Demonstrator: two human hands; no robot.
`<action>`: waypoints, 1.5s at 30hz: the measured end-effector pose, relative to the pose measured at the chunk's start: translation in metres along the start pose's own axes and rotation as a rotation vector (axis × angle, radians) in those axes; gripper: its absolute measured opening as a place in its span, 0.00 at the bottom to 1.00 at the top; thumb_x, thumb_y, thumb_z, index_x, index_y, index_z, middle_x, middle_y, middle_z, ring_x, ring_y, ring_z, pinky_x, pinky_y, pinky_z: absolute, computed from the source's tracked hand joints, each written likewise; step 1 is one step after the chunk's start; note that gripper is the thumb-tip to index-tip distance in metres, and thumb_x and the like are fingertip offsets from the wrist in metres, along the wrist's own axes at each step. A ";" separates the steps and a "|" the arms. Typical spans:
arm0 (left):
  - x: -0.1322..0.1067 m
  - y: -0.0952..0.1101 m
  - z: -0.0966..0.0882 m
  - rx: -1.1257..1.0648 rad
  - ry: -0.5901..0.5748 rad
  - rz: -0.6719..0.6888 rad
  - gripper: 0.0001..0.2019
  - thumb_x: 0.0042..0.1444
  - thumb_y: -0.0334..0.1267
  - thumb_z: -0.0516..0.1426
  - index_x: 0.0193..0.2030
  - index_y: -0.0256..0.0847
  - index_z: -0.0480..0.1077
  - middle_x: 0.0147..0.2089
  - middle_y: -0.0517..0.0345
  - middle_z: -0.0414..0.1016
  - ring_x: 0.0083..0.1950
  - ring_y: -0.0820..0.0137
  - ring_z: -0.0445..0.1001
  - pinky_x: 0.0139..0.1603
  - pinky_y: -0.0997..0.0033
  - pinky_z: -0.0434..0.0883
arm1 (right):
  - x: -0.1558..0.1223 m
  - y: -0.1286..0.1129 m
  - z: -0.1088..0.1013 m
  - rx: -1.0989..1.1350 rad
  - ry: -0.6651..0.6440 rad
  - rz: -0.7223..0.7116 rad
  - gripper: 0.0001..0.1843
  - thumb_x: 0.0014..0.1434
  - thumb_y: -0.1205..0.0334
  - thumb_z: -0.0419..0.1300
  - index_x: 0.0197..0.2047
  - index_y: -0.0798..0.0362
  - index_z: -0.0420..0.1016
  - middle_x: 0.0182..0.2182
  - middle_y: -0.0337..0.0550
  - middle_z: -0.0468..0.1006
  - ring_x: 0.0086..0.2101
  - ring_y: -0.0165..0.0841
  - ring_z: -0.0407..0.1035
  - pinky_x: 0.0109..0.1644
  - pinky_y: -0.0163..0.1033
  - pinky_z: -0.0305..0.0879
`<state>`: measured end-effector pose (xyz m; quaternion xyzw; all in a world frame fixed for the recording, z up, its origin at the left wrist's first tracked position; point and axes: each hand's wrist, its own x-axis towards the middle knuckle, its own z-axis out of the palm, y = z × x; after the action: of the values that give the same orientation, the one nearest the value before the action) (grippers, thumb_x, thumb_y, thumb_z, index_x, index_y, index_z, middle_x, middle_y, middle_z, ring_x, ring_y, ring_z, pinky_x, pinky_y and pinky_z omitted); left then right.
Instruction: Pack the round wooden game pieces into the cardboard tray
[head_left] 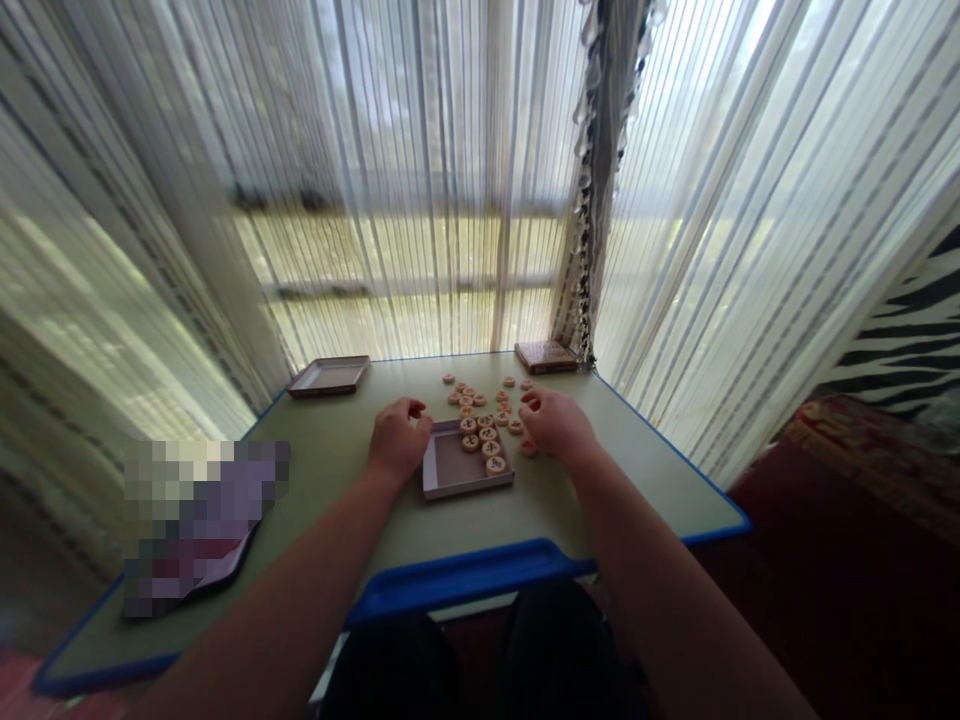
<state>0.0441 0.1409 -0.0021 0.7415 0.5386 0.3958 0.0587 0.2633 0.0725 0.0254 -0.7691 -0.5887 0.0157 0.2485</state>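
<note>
A shallow square box (450, 470) lies on the pale table (337, 480) in front of me, with several round wooden game discs (484, 440) in its far right corner. More discs (480, 392) are scattered on the table beyond it. My left hand (397, 437) rests at the box's left edge, fingers curled, and what it holds, if anything, is hidden. My right hand (555, 425) sits just right of the box with fingers curled over discs near its fingertips.
A second shallow tray (330, 376) lies at the table's far left. A small brown box (546, 356) stands at the far edge by the curtain (600, 200). A blurred flat object (195, 520) lies near left. The table has a blue rim (465, 575).
</note>
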 end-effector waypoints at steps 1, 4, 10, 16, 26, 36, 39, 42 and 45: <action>0.000 0.001 0.000 -0.006 0.002 0.011 0.11 0.48 0.37 0.51 0.35 0.36 0.69 0.33 0.52 0.72 0.37 0.65 0.70 0.42 0.66 0.66 | 0.000 0.001 -0.001 -0.021 0.030 0.021 0.16 0.51 0.58 0.51 0.41 0.49 0.75 0.36 0.44 0.77 0.37 0.35 0.69 0.39 0.35 0.60; -0.002 0.003 -0.002 -0.024 0.011 0.060 0.10 0.48 0.37 0.51 0.35 0.36 0.69 0.32 0.52 0.72 0.36 0.66 0.69 0.41 0.67 0.66 | 0.001 0.002 -0.002 -0.084 0.044 0.063 0.15 0.50 0.59 0.51 0.38 0.49 0.76 0.36 0.45 0.77 0.38 0.37 0.69 0.40 0.37 0.60; -0.004 0.007 -0.004 -0.036 0.045 0.164 0.09 0.49 0.36 0.51 0.35 0.36 0.68 0.32 0.53 0.70 0.36 0.66 0.68 0.41 0.66 0.66 | 0.001 0.000 0.007 -0.127 -0.032 -0.144 0.16 0.49 0.56 0.54 0.39 0.49 0.77 0.36 0.44 0.78 0.39 0.36 0.67 0.46 0.37 0.57; -0.005 0.010 -0.006 -0.032 0.062 0.226 0.07 0.49 0.35 0.51 0.34 0.36 0.68 0.31 0.53 0.69 0.36 0.66 0.68 0.41 0.65 0.66 | 0.001 -0.001 0.012 -0.176 -0.044 -0.225 0.14 0.53 0.57 0.52 0.33 0.50 0.78 0.32 0.47 0.78 0.36 0.36 0.68 0.46 0.39 0.57; -0.009 0.020 -0.013 -0.119 0.087 0.392 0.07 0.52 0.32 0.51 0.34 0.37 0.70 0.33 0.55 0.71 0.36 0.68 0.69 0.40 0.68 0.67 | 0.001 -0.014 0.017 0.518 0.171 -0.213 0.07 0.49 0.63 0.57 0.34 0.54 0.68 0.30 0.41 0.74 0.27 0.29 0.66 0.34 0.36 0.63; -0.016 0.028 -0.020 -0.255 0.013 0.543 0.11 0.51 0.40 0.57 0.41 0.40 0.72 0.38 0.53 0.75 0.41 0.67 0.72 0.44 0.67 0.68 | -0.013 -0.038 0.020 1.182 -0.184 -0.276 0.15 0.43 0.57 0.64 0.32 0.54 0.66 0.27 0.38 0.72 0.29 0.28 0.68 0.34 0.35 0.65; -0.017 0.029 -0.020 -0.281 0.011 0.555 0.11 0.52 0.40 0.56 0.41 0.41 0.72 0.38 0.53 0.75 0.41 0.67 0.72 0.44 0.68 0.68 | -0.013 -0.040 0.018 1.252 -0.250 -0.258 0.14 0.42 0.58 0.65 0.30 0.55 0.67 0.27 0.38 0.73 0.29 0.27 0.68 0.35 0.35 0.66; -0.017 0.030 -0.021 -0.275 0.020 0.554 0.11 0.53 0.40 0.55 0.41 0.40 0.72 0.38 0.53 0.75 0.41 0.68 0.71 0.44 0.68 0.68 | -0.012 -0.039 0.018 1.251 -0.252 -0.254 0.14 0.41 0.58 0.65 0.30 0.55 0.68 0.27 0.38 0.73 0.28 0.27 0.68 0.35 0.35 0.66; -0.016 0.031 -0.023 -0.232 0.004 0.537 0.12 0.53 0.41 0.55 0.41 0.40 0.72 0.37 0.53 0.75 0.41 0.68 0.71 0.44 0.67 0.67 | -0.012 -0.038 0.018 1.121 -0.197 -0.303 0.13 0.44 0.58 0.63 0.32 0.56 0.70 0.28 0.40 0.74 0.29 0.28 0.69 0.35 0.35 0.66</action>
<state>0.0507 0.1066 0.0204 0.8452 0.2741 0.4575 0.0353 0.2204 0.0751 0.0216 -0.4226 -0.6143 0.3601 0.5607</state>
